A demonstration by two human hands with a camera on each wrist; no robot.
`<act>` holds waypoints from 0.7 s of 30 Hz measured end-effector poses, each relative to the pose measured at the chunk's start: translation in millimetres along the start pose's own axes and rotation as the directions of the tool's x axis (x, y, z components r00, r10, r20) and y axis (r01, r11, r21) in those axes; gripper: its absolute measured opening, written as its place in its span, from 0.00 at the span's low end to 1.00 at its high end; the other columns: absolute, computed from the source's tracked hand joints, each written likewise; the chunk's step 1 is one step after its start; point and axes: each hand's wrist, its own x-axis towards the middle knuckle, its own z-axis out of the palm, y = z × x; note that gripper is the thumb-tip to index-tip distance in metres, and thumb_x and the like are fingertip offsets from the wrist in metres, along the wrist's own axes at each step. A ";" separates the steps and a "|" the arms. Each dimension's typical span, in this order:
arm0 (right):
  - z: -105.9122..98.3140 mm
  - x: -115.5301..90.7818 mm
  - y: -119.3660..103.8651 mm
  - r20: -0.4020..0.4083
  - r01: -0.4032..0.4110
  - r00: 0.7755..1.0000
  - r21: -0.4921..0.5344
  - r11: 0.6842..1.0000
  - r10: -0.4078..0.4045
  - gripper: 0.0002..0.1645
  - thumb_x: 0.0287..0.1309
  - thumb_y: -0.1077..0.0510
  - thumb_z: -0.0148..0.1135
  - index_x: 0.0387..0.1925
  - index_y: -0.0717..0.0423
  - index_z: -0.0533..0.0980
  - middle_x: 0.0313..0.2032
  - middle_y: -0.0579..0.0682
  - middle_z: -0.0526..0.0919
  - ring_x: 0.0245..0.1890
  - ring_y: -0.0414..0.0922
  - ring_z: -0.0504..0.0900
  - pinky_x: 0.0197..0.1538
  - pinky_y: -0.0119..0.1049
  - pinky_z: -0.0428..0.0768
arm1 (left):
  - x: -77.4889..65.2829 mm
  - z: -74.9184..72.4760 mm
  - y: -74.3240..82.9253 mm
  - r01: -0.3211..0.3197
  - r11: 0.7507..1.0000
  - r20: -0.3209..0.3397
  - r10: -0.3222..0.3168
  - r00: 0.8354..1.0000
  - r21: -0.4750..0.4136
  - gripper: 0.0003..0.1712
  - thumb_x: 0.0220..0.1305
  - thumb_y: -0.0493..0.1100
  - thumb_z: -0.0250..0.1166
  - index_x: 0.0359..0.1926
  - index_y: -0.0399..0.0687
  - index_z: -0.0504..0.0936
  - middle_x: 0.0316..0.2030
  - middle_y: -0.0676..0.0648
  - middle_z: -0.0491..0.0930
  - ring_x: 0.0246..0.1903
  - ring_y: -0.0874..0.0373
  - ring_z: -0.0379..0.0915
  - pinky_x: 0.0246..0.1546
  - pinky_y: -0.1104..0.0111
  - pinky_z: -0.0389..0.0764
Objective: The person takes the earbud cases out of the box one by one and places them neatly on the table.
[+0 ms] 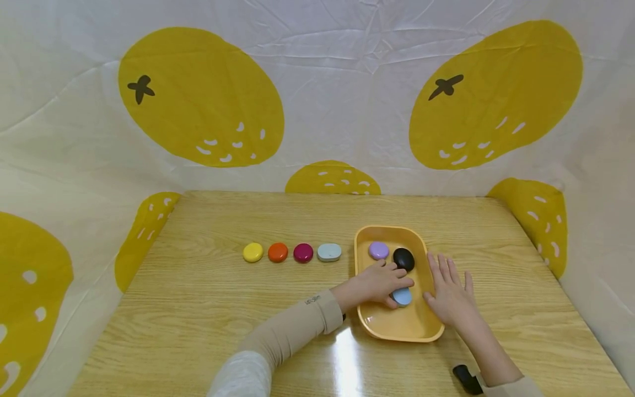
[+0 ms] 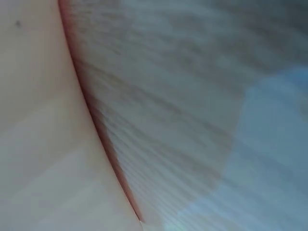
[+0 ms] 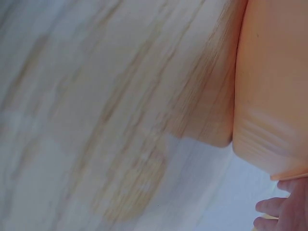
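An orange plastic tray (image 1: 369, 325) holds a lilac disc (image 1: 378, 250), a black disc (image 1: 404, 258) and a light blue disc (image 1: 402, 298), all smooth and rounded. My left hand (image 1: 381, 283) reaches in over the left rim; its thumb and forefinger pinch the light blue disc, covering part of it. Fingers of that hand come right up to the black disc. Along the tray's right side lies my right hand (image 1: 450, 295), its fingers straight and spread against the rim. The right wrist view has this hand (image 3: 291, 209) in the corner, beside the tray wall (image 3: 272, 82).
Left of the tray, a row on the wooden table (image 1: 198, 309) runs from a yellow disc (image 1: 253, 252) through an orange disc (image 1: 278, 252) and a magenta disc (image 1: 303, 253) to a pale grey-blue oblong piece (image 1: 329, 252). A lemon-print cloth (image 1: 347, 110) hangs behind.
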 end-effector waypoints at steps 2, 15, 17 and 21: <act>0.1 -0.1 -0.1 0.000 0.001 1.000 -0.002 1.000 -0.001 0.51 0.57 0.54 0.55 0.71 0.53 0.35 0.68 0.66 0.41 0.68 0.62 0.38 0.60 0.66 0.33 | -0.6 -0.7 -0.3 0.002 1.000 -0.003 -0.002 1.000 0.005 0.36 0.52 0.68 0.57 0.62 0.69 0.62 0.58 0.60 0.64 0.55 0.62 0.60 0.48 0.68 0.64; 0.8 0.1 0.0 -0.001 -0.002 1.000 -0.016 1.000 0.002 0.50 0.57 0.55 0.55 0.71 0.54 0.36 0.68 0.66 0.42 0.68 0.62 0.39 0.60 0.66 0.33 | -24.7 -16.4 -26.2 0.042 0.999 -0.240 -0.037 0.970 0.018 0.35 0.51 0.67 0.58 0.60 0.66 0.66 0.52 0.59 0.68 0.50 0.61 0.64 0.52 0.65 0.64; 0.5 -0.1 -0.2 0.000 0.000 1.000 -0.011 1.000 0.000 0.50 0.57 0.55 0.55 0.71 0.54 0.36 0.68 0.66 0.42 0.68 0.62 0.39 0.60 0.66 0.33 | -32.8 -21.5 -34.3 0.052 0.998 -0.250 -0.056 0.967 -0.022 0.35 0.51 0.66 0.60 0.60 0.64 0.67 0.52 0.58 0.69 0.51 0.60 0.63 0.54 0.63 0.64; -0.1 -0.3 -0.5 -0.002 0.004 1.000 -0.003 1.000 -0.004 0.50 0.57 0.55 0.54 0.71 0.53 0.35 0.68 0.66 0.41 0.68 0.62 0.38 0.60 0.66 0.33 | -47.8 -25.3 -50.1 0.068 0.994 -0.283 -0.089 0.955 -0.082 0.35 0.51 0.64 0.62 0.59 0.62 0.67 0.51 0.56 0.68 0.51 0.59 0.63 0.53 0.60 0.66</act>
